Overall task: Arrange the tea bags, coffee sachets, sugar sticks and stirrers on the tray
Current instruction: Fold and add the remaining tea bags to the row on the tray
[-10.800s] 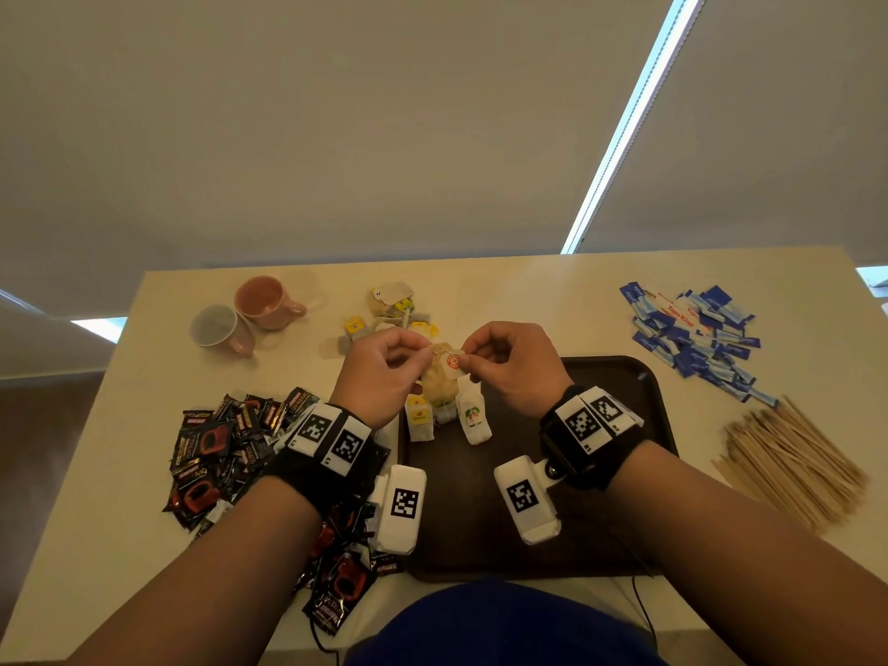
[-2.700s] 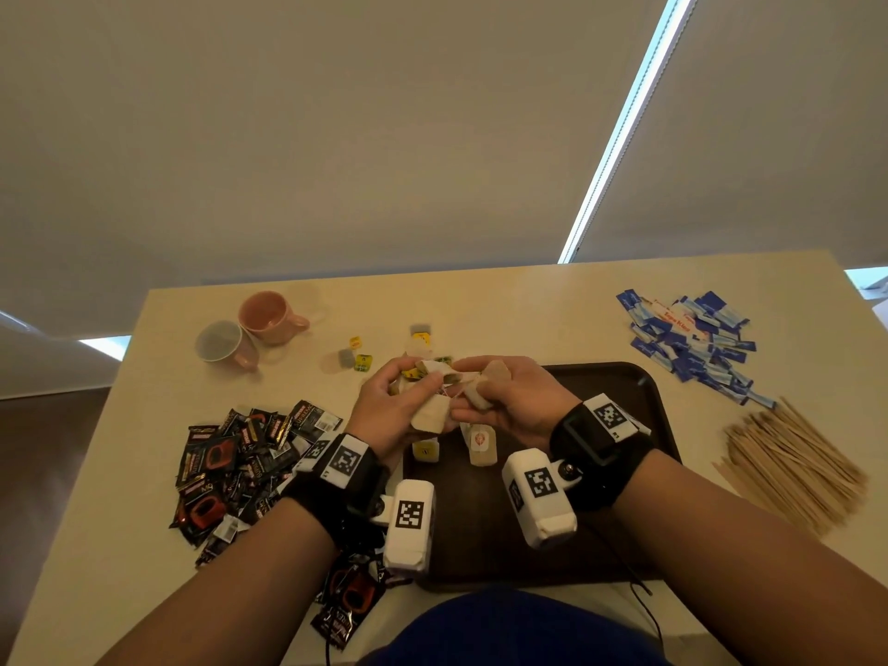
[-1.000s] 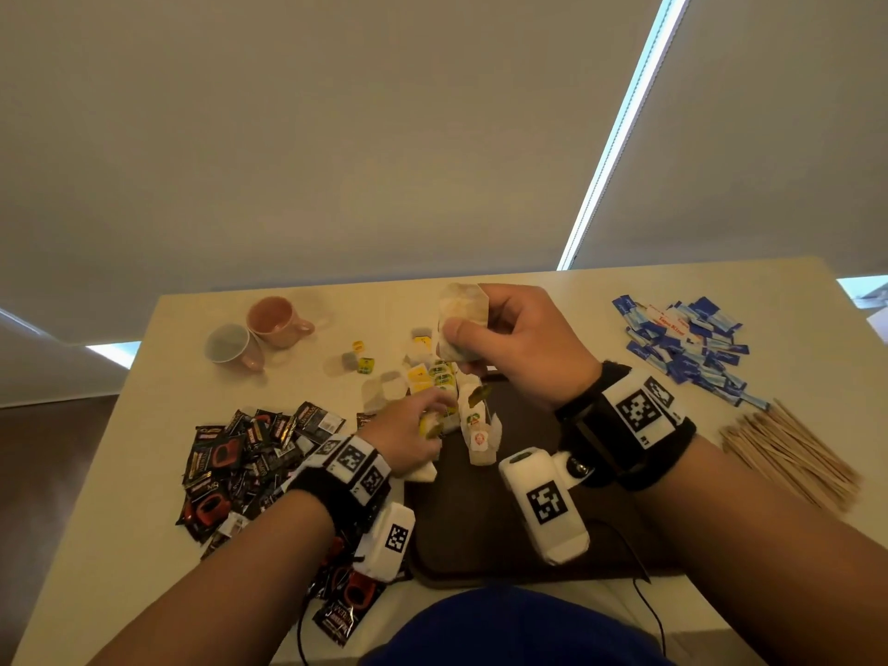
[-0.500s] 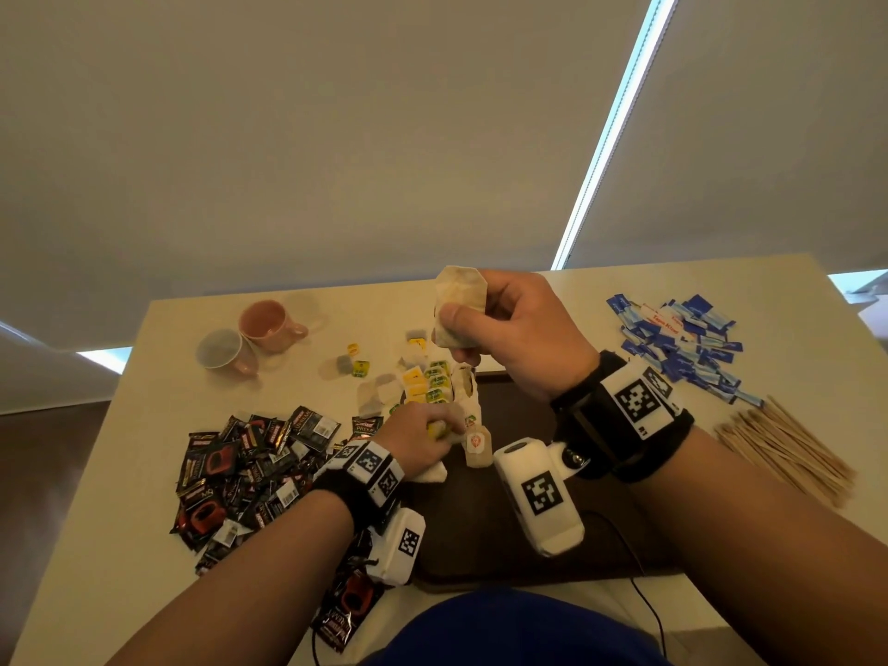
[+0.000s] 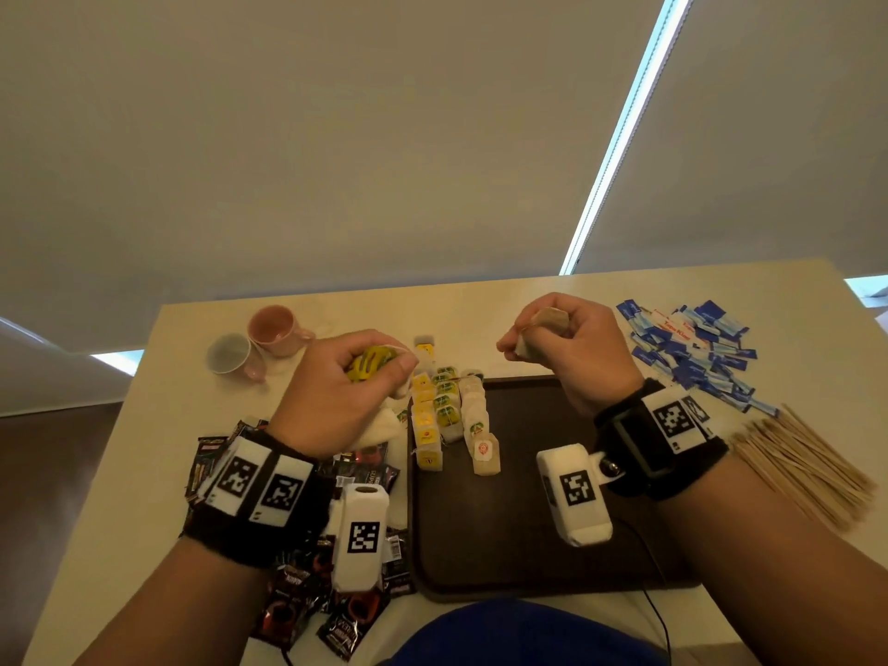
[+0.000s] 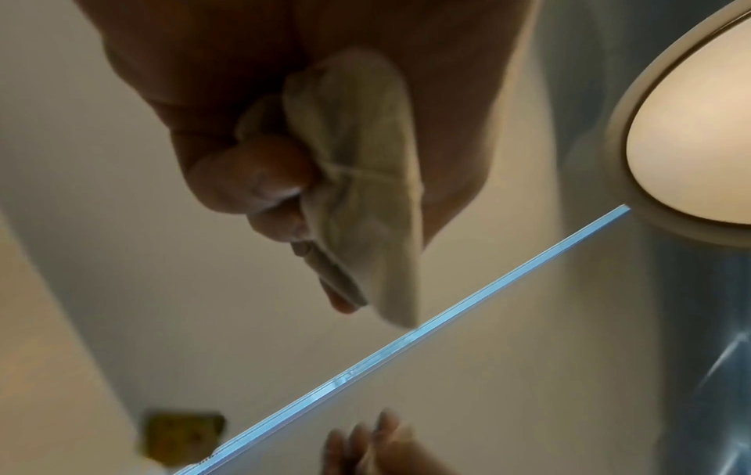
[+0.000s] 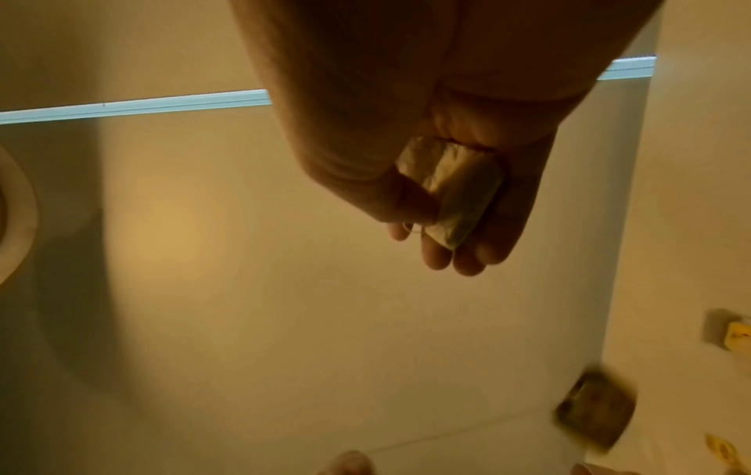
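Note:
My left hand (image 5: 384, 372) is raised over the table left of the tray, curled round a bunch of tea bags (image 6: 366, 192) with a yellow tag (image 5: 367, 370) showing between thumb and fingers. My right hand (image 5: 524, 338) hovers above the tray's far edge and grips another tea bag (image 5: 543, 329), seen folded against the palm (image 7: 451, 189) in the right wrist view. Rows of tea bags (image 5: 447, 415) with yellow, green and red tags lie at the far left corner of the dark brown tray (image 5: 528, 535).
Coffee sachets (image 5: 298, 612) are heaped left of the tray under my left wrist. Blue sugar sticks (image 5: 687, 348) lie at the far right, wooden stirrers (image 5: 807, 463) nearer on the right. A pink cup (image 5: 274, 329) and a grey cup (image 5: 230, 353) stand far left.
My left hand has lifted from the tea bag rows, up and to the left, with tea bags in it. My right hand has moved right with its tea bag, so the hands are apart.

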`<state>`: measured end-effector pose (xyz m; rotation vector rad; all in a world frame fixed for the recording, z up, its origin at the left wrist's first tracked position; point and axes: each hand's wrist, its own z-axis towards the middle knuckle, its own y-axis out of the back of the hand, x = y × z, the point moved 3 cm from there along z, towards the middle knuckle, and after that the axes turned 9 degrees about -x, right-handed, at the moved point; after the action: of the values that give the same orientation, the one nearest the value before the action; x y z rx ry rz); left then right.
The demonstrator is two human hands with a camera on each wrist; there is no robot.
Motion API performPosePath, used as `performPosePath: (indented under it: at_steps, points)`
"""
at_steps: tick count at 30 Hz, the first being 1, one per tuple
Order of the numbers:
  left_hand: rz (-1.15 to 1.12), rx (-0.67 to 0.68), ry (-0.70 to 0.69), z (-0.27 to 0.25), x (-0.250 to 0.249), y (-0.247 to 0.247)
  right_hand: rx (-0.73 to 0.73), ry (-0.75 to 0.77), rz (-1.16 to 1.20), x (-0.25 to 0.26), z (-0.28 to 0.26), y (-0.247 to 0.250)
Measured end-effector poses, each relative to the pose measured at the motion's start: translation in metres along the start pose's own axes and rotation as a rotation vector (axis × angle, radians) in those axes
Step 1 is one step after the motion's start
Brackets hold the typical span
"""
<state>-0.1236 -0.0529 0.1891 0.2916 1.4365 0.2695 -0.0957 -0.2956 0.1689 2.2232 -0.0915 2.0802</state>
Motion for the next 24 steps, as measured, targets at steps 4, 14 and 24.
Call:
performPosePath:
  at_steps: [4, 14, 24]
  points:
    - [0.026, 0.003, -0.097, 0.005, -0.025, 0.006, -0.013, -0.002, -0.040, -0.012, 0.001, -0.001]
    - [-0.050, 0.033, -0.086, 0.008, -0.060, 0.005, 0.272, 0.218, -0.350, -0.021, -0.015, -0.015]
    - [-0.053, 0.060, -0.082, 0.011, -0.065, 0.000, 0.255, 0.266, -0.281, -0.029, -0.019, -0.039]
